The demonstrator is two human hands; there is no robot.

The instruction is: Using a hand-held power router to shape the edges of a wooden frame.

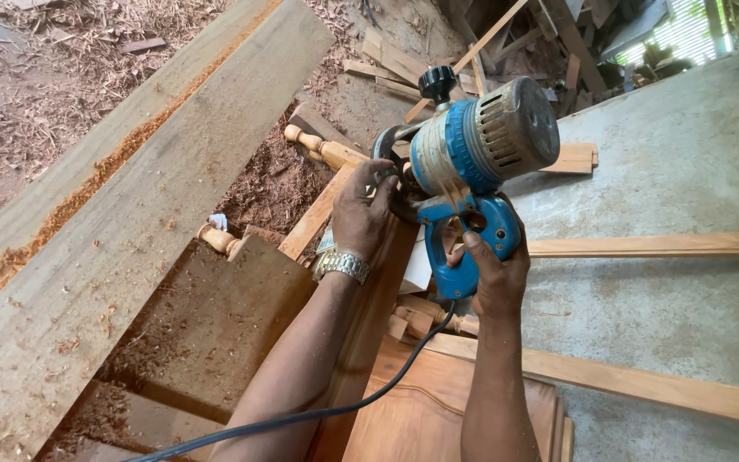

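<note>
From the head view, above a narrow upright board [369, 299], a blue power tool [472, 154] sits tilted, motor end up-right. Both grips are clamped on it: left hand [363, 214] on the near-left side, right hand [493, 269] around the lower handle, its cord [318, 415] trailing down-left.

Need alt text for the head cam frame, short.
Seen from above, a person's two hands grip a blue power tool with a grey motor housing, the left hand on its side, the right hand on its blue handle. It sits over a wooden board. A black cord trails down; long planks, sawdust and turned wooden spindles lie around.
</note>
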